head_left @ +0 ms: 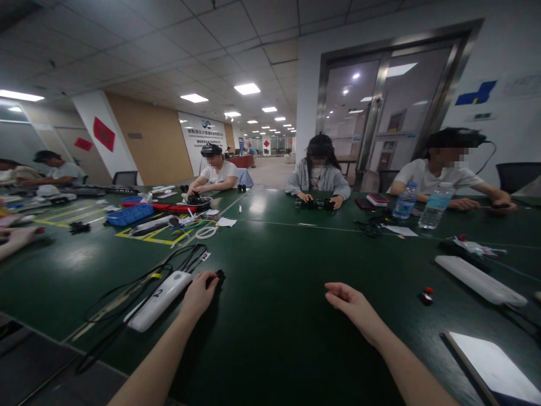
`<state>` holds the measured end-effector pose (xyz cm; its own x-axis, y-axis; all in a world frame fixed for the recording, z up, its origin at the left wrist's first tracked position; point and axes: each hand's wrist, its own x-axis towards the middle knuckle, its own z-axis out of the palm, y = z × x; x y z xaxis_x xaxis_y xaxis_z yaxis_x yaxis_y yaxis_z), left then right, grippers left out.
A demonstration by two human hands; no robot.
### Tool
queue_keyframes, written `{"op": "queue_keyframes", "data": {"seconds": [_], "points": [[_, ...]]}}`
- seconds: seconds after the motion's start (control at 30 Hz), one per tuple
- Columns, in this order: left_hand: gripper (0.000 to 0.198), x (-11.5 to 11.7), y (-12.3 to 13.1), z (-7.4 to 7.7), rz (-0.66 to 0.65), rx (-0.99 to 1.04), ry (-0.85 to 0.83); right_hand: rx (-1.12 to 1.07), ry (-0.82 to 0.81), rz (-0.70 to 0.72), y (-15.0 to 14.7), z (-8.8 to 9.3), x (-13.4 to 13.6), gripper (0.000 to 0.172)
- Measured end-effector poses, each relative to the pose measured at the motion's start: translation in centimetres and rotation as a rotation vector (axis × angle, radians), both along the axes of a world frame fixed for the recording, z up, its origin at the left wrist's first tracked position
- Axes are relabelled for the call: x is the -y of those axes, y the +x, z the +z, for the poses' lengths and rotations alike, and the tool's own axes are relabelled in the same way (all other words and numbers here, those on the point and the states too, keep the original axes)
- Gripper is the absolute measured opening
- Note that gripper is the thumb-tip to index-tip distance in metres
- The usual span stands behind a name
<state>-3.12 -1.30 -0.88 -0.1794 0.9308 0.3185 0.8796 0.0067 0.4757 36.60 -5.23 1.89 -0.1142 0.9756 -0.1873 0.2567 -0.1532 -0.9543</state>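
Long dark green table (270, 338) fills a bright open office with ceiling panel lights and a glass door on the right wall. Seen from the wearer's head, two bare forearms reach forward over the table.

The left hand (200, 293) rests on the table with its fingers pinched around a small black piece (220, 276), which sits at the fingertips, just left of the table's middle. Whether a cord runs from the piece cannot be told. Just beside this hand, on its left, lies a white power strip (158, 300) marked with a 2, and black cables (139, 282) loop around it. The right hand (353, 304) is well apart, to the right, loosely curled and holding nothing.

The black piece looks light, hard and small enough to slip, so a pinch on its body between thumb and fingertips seems the surest hold.

Further right lie a second white power strip (479, 279), a tiny red and black part (426, 295) and a white sheet (490, 361) near the table's edge. Across the table sit three people (319, 175) with their hands on small items, and two water bottles (435, 206) stand near the right one. A blue tray (129, 215) lies on yellow tape marks to the left, and another person's hand (14, 239) rests at the left edge.
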Motion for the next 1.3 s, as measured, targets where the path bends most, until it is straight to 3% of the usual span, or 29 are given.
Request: {"op": "queue_keyframes", "data": {"seconds": [0.67, 1.03, 1.3], "points": [[0.025, 0.6, 0.4, 0.4, 0.049, -0.094, -0.119, -0.008, -0.012, -0.009, -0.3, 0.5, 0.2, 0.036], [0.022, 1.3, 1.7, 1.6, 0.138, -0.126, -0.211, 0.001, 0.0, 0.0, -0.2, 0.4, 0.2, 0.037], [0.025, 1.6, 1.9, 1.9, 0.125, -0.102, -0.222, -0.021, -0.004, -0.007, -0.4, 0.5, 0.2, 0.038]]}}
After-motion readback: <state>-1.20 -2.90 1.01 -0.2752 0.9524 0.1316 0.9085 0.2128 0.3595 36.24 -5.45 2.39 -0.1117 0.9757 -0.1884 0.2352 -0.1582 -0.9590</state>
